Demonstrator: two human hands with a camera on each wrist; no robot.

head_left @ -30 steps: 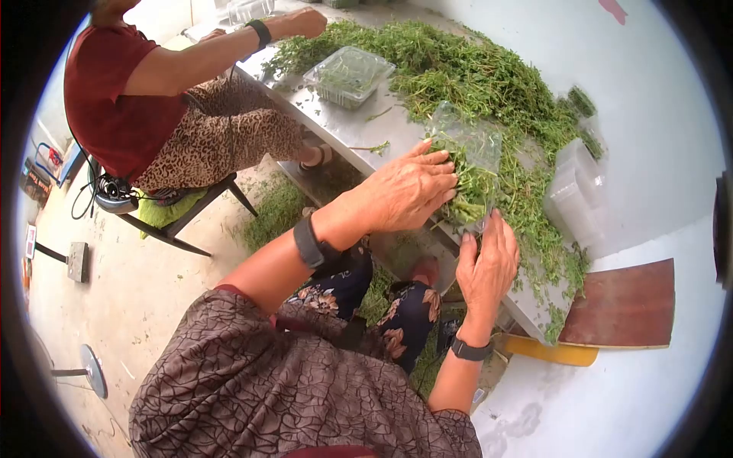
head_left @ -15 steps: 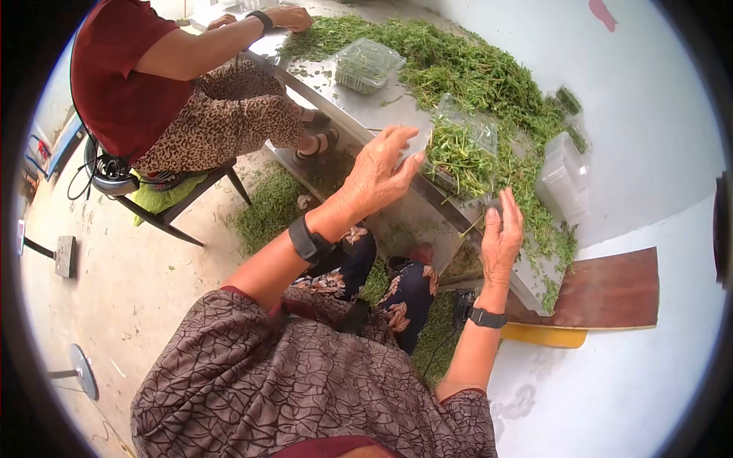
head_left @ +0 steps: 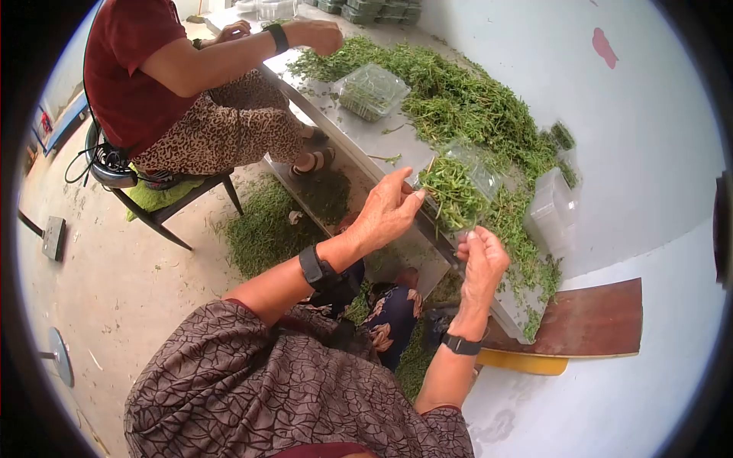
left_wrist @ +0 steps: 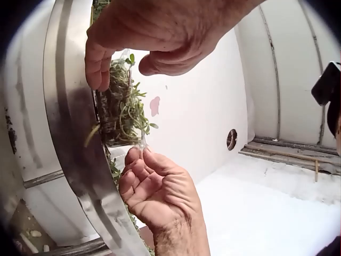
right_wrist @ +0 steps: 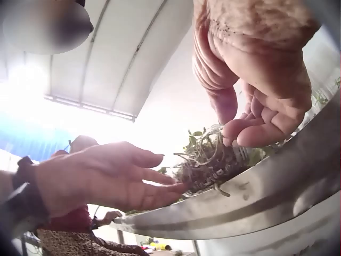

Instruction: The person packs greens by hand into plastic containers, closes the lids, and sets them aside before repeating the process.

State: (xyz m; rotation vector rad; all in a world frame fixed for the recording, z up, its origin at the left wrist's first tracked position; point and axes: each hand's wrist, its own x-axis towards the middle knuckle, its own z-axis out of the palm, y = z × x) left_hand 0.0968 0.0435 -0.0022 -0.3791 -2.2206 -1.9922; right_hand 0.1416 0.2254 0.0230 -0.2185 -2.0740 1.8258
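Right hand (head_left: 484, 263) pinches the near right corner of a clear plastic box (right_wrist: 216, 173) between thumb and fingertips, the other fingers loosely curled. Left hand (head_left: 385, 214) grips nothing: its fingers reach out fairly straight, thumb apart, with the fingertips at the opposite side of the box; whether they press on the plastic or only brush it, I cannot tell. The box is at the near edge of the metal desk (head_left: 393, 141), heaped with cut greens (head_left: 452, 191) whose stems poke out past the rim, and its clear lid (head_left: 484, 174) appears to stand open on the far side. Just beyond lies a large pile of loose greens (head_left: 473, 95); a 2nd filled box (head_left: 372, 93) sits farther along, and a stack of clear containers (head_left: 551, 210) stands to the right, by the wall.

The load should be light and the box thin, springy and a bit slick, so a hard squeeze could buckle a wall or crack a corner. A gentle, low hold on 2 opposite walls looks best, with the corner pinch serving only to steady it. The cut greens look soft and springy: flat fingers can tuck stray stems inside, while rough pressing would likely bruise the leaves
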